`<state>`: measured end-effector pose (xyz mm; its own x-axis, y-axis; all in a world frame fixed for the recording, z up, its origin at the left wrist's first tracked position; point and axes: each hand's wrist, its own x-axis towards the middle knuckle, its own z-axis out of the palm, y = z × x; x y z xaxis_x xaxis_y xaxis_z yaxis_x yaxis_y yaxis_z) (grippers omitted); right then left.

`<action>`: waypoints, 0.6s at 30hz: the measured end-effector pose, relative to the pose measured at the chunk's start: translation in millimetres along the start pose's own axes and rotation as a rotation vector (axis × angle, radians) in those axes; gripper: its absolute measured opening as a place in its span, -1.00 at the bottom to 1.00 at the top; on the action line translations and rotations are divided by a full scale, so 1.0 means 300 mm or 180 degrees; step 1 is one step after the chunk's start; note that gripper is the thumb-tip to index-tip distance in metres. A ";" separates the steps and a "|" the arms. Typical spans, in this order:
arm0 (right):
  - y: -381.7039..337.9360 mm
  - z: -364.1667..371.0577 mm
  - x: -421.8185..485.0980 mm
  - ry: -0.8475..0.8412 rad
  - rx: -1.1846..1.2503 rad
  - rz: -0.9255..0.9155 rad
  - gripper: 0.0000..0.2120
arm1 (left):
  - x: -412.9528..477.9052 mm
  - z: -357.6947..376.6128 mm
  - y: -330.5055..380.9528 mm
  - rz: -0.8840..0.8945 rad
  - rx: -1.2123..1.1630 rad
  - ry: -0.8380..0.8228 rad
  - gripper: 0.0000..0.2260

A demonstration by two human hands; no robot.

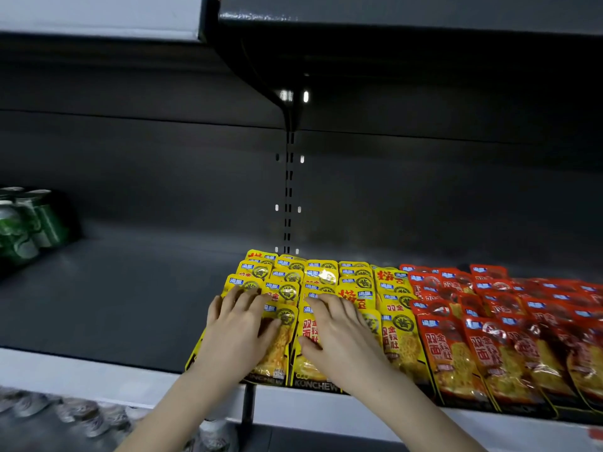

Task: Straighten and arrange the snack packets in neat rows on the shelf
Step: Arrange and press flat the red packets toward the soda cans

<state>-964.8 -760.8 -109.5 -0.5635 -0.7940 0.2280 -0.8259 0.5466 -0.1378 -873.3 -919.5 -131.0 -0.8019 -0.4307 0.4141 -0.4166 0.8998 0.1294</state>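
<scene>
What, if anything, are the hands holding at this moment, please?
Nothing is gripped: the left hand and right hand press flat on the yellow foil snack packets.

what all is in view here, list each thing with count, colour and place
yellow snack packets: many, in overlapping rows, yellow, middle of the shelf
red snack packets: many, overlapping, red, directly right of the yellow ones
green cans: a small cluster, exact count unclear, green, far left of the shelf
shelf: one, dark grey with a pale front edge, holding the packets and cans
slotted upright: one, dark, centre of the back wall
upper shelf: one, dark, overhead
lower-shelf cans: several, pale tops, blurred, bottom left below the shelf
left hand: one, flat on the yellow packets, fingers spread
right hand: one, flat on the yellow packets beside it
</scene>
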 end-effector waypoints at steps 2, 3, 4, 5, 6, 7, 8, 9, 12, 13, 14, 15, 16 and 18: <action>-0.003 0.010 -0.003 0.0032 -0.0053 0.0074 -0.44 | 0.003 -0.002 0.001 -0.0025 0.0034 -0.0017 -0.57; -0.008 0.015 -0.005 0.0068 -0.0108 0.0145 -0.45 | 0.005 -0.002 0.002 -0.0035 0.0020 -0.0013 -0.57; -0.012 0.019 -0.005 0.0102 -0.0148 0.0215 -0.45 | 0.008 -0.001 0.002 -0.0039 -0.0005 -0.0022 -0.58; -0.015 0.023 -0.005 0.0123 -0.0160 0.0276 -0.45 | 0.010 -0.001 0.003 -0.0043 -0.0051 -0.0027 -0.58; -0.015 0.027 -0.004 0.0184 -0.0175 0.0312 -0.44 | 0.013 0.000 0.003 -0.0032 -0.0107 -0.0011 -0.59; -0.012 0.032 -0.003 0.0256 -0.0181 0.0314 -0.44 | 0.016 0.003 0.002 -0.0013 -0.0163 0.0031 -0.63; -0.009 0.033 -0.003 0.0270 -0.0170 0.0270 -0.44 | 0.020 0.008 -0.001 0.0008 -0.0220 0.0070 -0.68; -0.007 0.030 -0.004 0.0281 -0.0156 0.0202 -0.45 | 0.025 0.013 -0.003 0.0023 -0.0289 0.0096 -0.73; 0.009 0.005 -0.007 0.0102 -0.0014 -0.0035 -0.45 | 0.031 0.027 -0.009 -0.0039 -0.0425 0.0113 -0.74; 0.016 -0.006 -0.010 0.0074 0.0039 -0.0084 -0.45 | 0.031 0.029 -0.009 -0.0080 -0.0443 0.0133 -0.75; 0.023 -0.018 -0.015 0.0099 0.0097 -0.0101 -0.45 | 0.029 0.028 -0.005 -0.0127 -0.0459 0.0155 -0.75; 0.030 -0.032 -0.022 0.0139 0.0170 -0.0083 -0.47 | 0.030 0.025 0.002 -0.0175 -0.0469 0.0191 -0.75; 0.040 -0.044 -0.032 0.0193 0.0246 -0.0064 -0.49 | 0.032 0.019 0.013 -0.0224 -0.0469 0.0246 -0.76; 0.073 -0.068 -0.054 0.0310 0.0273 0.0007 -0.53 | 0.040 0.002 0.056 -0.0138 -0.0442 0.0456 -0.76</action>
<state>-973.4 -730.6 -96.6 -0.5648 -0.7609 0.3195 -0.8252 0.5204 -0.2193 -890.2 -909.6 -124.3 -0.7112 -0.4640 0.5281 -0.3784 0.8858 0.2687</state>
